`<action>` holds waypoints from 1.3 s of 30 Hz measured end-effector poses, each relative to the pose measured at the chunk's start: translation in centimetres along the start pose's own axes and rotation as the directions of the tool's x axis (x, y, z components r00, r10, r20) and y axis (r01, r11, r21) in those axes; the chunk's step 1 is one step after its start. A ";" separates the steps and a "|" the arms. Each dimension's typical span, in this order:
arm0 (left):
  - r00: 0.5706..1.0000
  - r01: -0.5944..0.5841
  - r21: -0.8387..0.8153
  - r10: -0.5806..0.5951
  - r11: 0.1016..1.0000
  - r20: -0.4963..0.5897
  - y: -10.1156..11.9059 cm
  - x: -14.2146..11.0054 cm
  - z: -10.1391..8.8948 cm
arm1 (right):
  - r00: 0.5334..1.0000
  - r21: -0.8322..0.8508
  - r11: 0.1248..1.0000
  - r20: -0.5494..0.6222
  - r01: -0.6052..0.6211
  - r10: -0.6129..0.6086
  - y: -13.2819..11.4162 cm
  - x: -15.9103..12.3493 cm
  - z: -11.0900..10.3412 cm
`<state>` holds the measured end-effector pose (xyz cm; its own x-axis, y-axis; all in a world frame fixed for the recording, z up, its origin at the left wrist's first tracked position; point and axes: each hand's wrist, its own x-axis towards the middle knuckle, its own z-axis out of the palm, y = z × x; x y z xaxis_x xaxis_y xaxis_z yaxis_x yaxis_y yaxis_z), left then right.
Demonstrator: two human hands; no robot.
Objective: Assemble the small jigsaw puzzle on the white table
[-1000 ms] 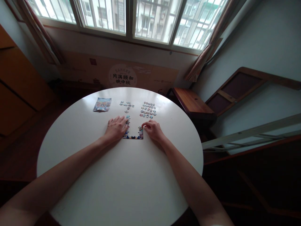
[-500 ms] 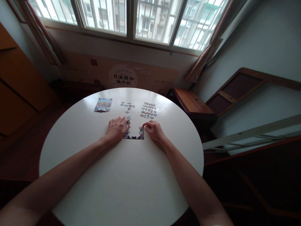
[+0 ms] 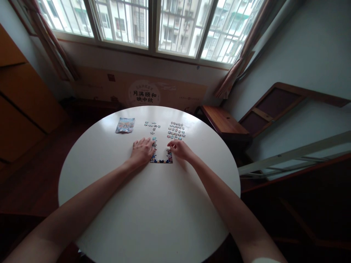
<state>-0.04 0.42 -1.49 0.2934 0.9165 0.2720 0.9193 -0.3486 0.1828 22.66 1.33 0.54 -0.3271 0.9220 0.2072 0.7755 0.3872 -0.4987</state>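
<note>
Flanking puzzle (image 3: 161, 161): left hand (image 3: 142, 150), right hand (image 3: 180, 149); table edge (image 3: 153, 108) distant.

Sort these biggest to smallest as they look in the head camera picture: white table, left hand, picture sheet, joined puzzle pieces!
1. White table
2. Left hand
3. Picture sheet and joined puzzle pieces: look too alike to rank.

Dim indoors, bright window (image 3: 178, 27), glare on far tabletop (image 3: 161, 201)

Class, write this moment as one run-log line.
left hand: over left side of U-shaped puzzle | right hand: near its right side, grip unclear | loose pieces: beyond puzzle | picture sheet: farther left
</note>
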 end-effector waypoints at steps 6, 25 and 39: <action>1.000 0.016 -0.016 -0.016 1.000 -0.002 0.1 0.1 0.1 | 0.995 -0.069 0.994 0.068 0.082 -0.077 -1.1 3.5 -1.1; 1.000 0.016 -0.020 -0.016 1.000 -0.017 0.4 0.0 0.2 | 0.991 -0.373 0.922 0.117 0.098 -0.058 -1.1 12.2 1.5; 0.999 0.027 -0.013 -0.028 1.000 -0.033 0.7 0.0 0.2 | 0.989 -0.377 0.919 0.133 0.111 -0.065 -1.7 12.6 3.1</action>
<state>0.64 0.21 -1.53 0.2589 0.9187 0.2982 0.9234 -0.3260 0.2028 15.55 12.30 1.43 -0.4456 0.8864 0.1256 0.8804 0.4594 -0.1181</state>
